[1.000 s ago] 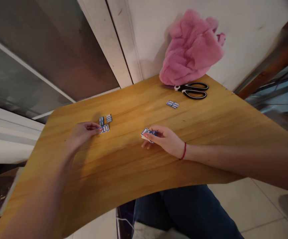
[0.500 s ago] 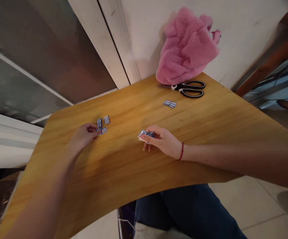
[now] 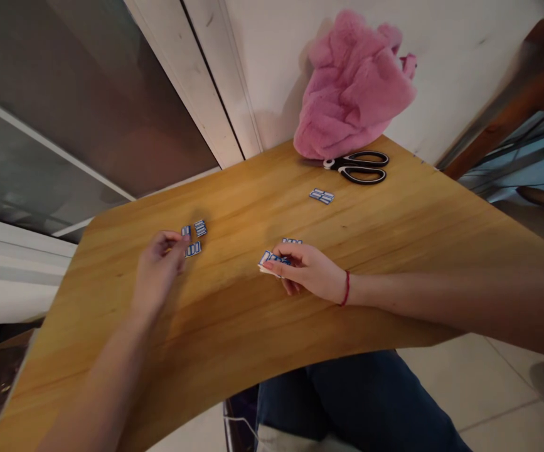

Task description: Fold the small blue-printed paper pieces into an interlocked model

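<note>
My right hand [image 3: 307, 269] is closed on a small stack of white paper cards printed with blue-edged boxes [image 3: 270, 260], thumb on top. Just behind its fingers shows another blue-and-white card [image 3: 292, 241]; whether it lies on the table or is held I cannot tell. My left hand [image 3: 161, 260] hovers at a group of similar cards on the left, fingers curled and thumb apart from them, with nothing visible in it. That group has a lower card [image 3: 193, 249], a right card [image 3: 200, 227] and a card [image 3: 186, 231] partly covered by my fingertips.
One more blue-and-white card [image 3: 321, 196] lies toward the back right of the wooden table [image 3: 234, 314]. Behind it are black-handled scissors [image 3: 363, 168], their blades under a pink plush cloth [image 3: 351, 94] that leans on the wall. A window frame [image 3: 206, 81] borders the table's back left.
My left hand has let go of the lower card and lifted slightly off it. My right hand has shifted a little, and a card now shows behind its fingers.
</note>
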`<state>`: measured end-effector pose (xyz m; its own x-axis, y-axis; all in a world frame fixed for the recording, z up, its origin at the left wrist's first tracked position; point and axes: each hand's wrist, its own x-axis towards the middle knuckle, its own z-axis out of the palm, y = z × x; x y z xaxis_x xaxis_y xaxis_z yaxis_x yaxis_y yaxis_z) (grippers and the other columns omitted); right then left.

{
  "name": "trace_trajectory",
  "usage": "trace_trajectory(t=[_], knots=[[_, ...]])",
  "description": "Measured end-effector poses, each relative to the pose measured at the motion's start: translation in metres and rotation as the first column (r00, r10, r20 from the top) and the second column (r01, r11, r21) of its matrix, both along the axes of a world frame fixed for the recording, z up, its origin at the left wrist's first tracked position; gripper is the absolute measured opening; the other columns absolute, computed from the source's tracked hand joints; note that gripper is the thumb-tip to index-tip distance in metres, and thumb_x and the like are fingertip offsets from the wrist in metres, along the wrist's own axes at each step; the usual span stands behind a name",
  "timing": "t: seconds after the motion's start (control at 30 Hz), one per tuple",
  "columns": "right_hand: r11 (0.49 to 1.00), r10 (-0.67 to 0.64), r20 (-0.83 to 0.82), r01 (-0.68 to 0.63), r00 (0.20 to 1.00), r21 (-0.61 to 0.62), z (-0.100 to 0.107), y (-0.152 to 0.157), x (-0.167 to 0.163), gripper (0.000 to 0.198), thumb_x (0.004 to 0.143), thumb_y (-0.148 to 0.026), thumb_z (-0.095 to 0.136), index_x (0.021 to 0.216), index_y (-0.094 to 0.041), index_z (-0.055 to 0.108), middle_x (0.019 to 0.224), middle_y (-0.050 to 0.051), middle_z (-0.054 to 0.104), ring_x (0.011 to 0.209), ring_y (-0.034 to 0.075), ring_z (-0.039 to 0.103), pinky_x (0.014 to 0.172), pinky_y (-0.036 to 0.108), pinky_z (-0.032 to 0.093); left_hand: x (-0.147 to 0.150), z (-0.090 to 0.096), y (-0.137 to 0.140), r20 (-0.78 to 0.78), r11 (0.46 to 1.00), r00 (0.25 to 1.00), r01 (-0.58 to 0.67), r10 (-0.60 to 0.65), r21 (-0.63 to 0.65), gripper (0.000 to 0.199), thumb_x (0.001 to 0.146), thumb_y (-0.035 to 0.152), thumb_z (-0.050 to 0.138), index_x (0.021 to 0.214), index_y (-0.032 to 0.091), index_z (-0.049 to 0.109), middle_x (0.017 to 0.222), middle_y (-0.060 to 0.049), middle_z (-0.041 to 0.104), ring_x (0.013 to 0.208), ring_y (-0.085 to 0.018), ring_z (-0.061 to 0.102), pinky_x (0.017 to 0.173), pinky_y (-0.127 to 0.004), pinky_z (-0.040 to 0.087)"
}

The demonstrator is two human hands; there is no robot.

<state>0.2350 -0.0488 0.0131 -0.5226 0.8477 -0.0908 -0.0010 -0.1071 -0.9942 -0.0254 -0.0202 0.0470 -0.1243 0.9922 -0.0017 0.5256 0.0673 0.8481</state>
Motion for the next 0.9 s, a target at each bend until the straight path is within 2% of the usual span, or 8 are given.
trace_trajectory(t=[0.03, 0.1, 0.17, 0.23, 0.3, 0.5, 0.63, 0.9], knots=[[1.0, 0.018, 0.001, -0.018, 1.0, 0.005, 0.001, -0.001, 0.0, 0.033, 0.085, -0.047, 0.056, 0.073, -0.017, 0.048, 0.048, -0.008, 0.046, 0.039, 0.003, 0.044, 0.037, 0.013, 0.03, 0.014, -0.003, -0.009, 0.16, 1.0, 0.987, 0.018, -0.017, -0.002, 0.027, 0.081, 0.043, 0.062, 0.081, 0.02, 0.048, 0.057, 0.008, 0.037, 0.044, -0.005, 0.033, 0.041, -0.016, 0.03], [0.998, 0.059, 0.004, -0.059, 0.998, 0.021, 0.002, -0.001, 0.0, 0.036, 0.083, -0.05, 0.057, 0.071, -0.017, 0.047, 0.051, -0.007, 0.048, 0.037, 0.002, 0.043, 0.036, 0.014, 0.031, 0.042, -0.011, -0.027, 0.366, 0.988, 0.921, 0.154, -0.133, -0.028, 0.026, 0.081, 0.043, 0.061, 0.086, 0.02, 0.05, 0.061, 0.006, 0.046, 0.048, -0.006, 0.043, 0.041, -0.016, 0.034], [0.994, 0.104, 0.026, -0.104, 0.994, 0.029, 0.003, -0.002, 0.001, 0.038, 0.082, -0.052, 0.057, 0.072, -0.017, 0.048, 0.053, -0.007, 0.051, 0.036, 0.002, 0.044, 0.034, 0.014, 0.032, 0.064, -0.019, -0.041, 0.503, 0.945, 0.828, 0.322, -0.248, -0.063, 0.028, 0.082, 0.045, 0.06, 0.092, 0.021, 0.052, 0.072, 0.003, 0.055, 0.054, -0.009, 0.054, 0.043, -0.019, 0.042], [0.99, 0.14, 0.064, -0.142, 0.988, 0.025, 0.002, -0.002, 0.001, 0.039, 0.082, -0.053, 0.057, 0.073, -0.016, 0.05, 0.054, -0.006, 0.053, 0.035, 0.003, 0.045, 0.033, 0.015, 0.033, 0.076, -0.025, -0.048, 0.57, 0.9, 0.763, 0.426, -0.304, -0.089, 0.026, 0.082, 0.042, 0.061, 0.092, 0.02, 0.052, 0.071, 0.002, 0.057, 0.055, -0.011, 0.057, 0.044, -0.021, 0.046], [0.988, 0.149, 0.098, -0.151, 0.984, 0.014, 0.001, -0.001, 0.001, 0.039, 0.081, -0.054, 0.058, 0.073, -0.016, 0.05, 0.054, -0.006, 0.054, 0.036, 0.003, 0.046, 0.034, 0.015, 0.034, 0.078, -0.03, -0.05, 0.579, 0.888, 0.752, 0.449, -0.314, -0.101, 0.023, 0.08, 0.037, 0.066, 0.087, 0.019, 0.054, 0.067, 0.003, 0.058, 0.054, -0.01, 0.057, 0.045, -0.02, 0.047], [0.979, 0.204, 0.124, -0.205, 0.971, -0.004, 0.001, -0.001, 0.001, 0.038, 0.082, -0.053, 0.057, 0.075, -0.017, 0.048, 0.058, -0.005, 0.057, 0.038, 0.003, 0.045, 0.036, 0.015, 0.035, 0.07, -0.032, -0.046, 0.522, 0.929, 0.821, 0.345, -0.231, -0.132, 0.017, 0.077, 0.031, 0.069, 0.077, 0.016, 0.062, 0.063, 0.001, 0.062, 0.054, -0.009, 0.057, 0.048, -0.019, 0.049], [0.983, 0.181, 0.138, -0.185, 0.974, 0.016, 0.004, -0.003, 0.001, 0.034, 0.086, -0.051, 0.053, 0.081, -0.017, 0.051, 0.068, -0.002, 0.062, 0.041, 0.003, 0.047, 0.04, 0.016, 0.038, 0.07, -0.029, -0.049, 0.46, 0.958, 0.866, 0.27, -0.197, -0.098, 0.016, 0.077, 0.032, 0.069, 0.078, 0.017, 0.064, 0.063, 0.002, 0.061, 0.052, -0.008, 0.054, 0.048, -0.018, 0.047], [0.987, 0.16, 0.196, -0.156, 0.967, -0.037, 0.008, -0.003, 0.001, 0.031, 0.085, -0.048, 0.055, 0.078, -0.018, 0.052, 0.064, -0.002, 0.063, 0.044, 0.005, 0.051, 0.04, 0.016, 0.037, 0.069, -0.029, -0.052, 0.431, 0.958, 0.871, 0.282, -0.233, -0.05, 0.018, 0.081, 0.035, 0.064, 0.077, 0.017, 0.065, 0.058, 0.002, 0.06, 0.052, -0.009, 0.054, 0.05, -0.02, 0.046]])
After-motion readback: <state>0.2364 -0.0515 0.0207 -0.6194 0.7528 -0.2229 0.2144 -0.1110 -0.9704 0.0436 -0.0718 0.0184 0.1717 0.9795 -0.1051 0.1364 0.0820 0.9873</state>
